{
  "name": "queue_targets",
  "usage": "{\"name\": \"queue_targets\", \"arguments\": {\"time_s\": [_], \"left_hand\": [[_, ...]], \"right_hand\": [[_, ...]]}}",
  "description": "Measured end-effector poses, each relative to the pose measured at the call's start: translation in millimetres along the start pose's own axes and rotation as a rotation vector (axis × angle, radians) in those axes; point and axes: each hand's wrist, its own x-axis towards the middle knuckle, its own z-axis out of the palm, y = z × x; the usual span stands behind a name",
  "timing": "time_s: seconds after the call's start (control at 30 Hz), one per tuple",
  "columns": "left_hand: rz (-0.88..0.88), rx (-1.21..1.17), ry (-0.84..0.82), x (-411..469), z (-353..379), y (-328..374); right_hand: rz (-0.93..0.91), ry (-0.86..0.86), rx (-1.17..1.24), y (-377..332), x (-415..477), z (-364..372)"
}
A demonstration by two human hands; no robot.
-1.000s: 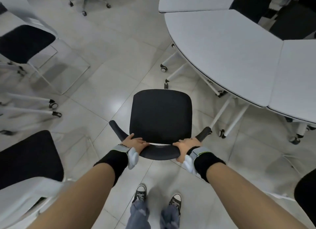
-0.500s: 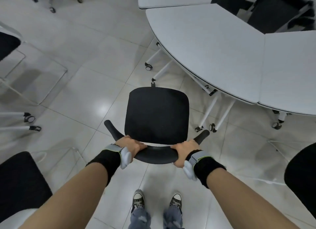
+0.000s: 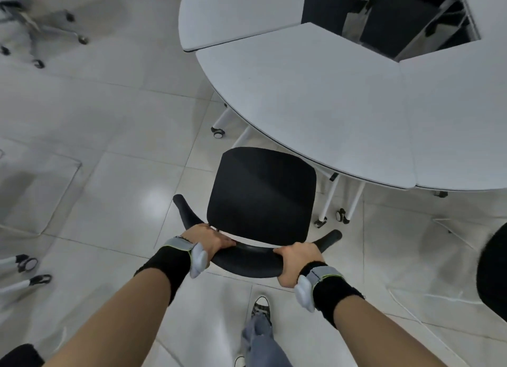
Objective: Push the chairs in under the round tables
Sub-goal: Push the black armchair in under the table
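A black chair (image 3: 262, 194) with a curved backrest stands in front of me, its seat's far right corner at the rim of the round white table (image 3: 329, 98). My left hand (image 3: 210, 240) grips the backrest's left part. My right hand (image 3: 297, 262) grips its right part. Both wrists wear black bands with grey devices. The table is made of several wedge-shaped segments on white legs with castors (image 3: 218, 133).
Another black chair (image 3: 493, 270) shows at the right edge. White castor legs (image 3: 24, 265) of more chairs sit at the left, and an office chair base (image 3: 55, 29) at the top left. Dark chairs (image 3: 392, 18) stand inside the table ring. My shoes (image 3: 260, 309) are on the tiled floor.
I have stepped forward with the chair in both hands. The chair has rolled toward the table and its seat now reaches the table's rim.
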Motion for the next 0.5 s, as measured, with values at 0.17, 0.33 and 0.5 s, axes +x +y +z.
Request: {"name": "queue_targets", "arguments": {"time_s": [0.17, 0.33, 0.5], "left_hand": [[0.067, 0.023, 0.030, 23, -41, -35], [0.154, 0.103, 0.032, 57, -64, -77], [0.247, 0.179, 0.049, 96, -93, -112]], "right_hand": [[0.048, 0.045, 0.044, 6, 34, -26], [0.130, 0.026, 0.123, 9, 64, -42], [0.231, 0.030, 0.186, 13, 88, -59]]}}
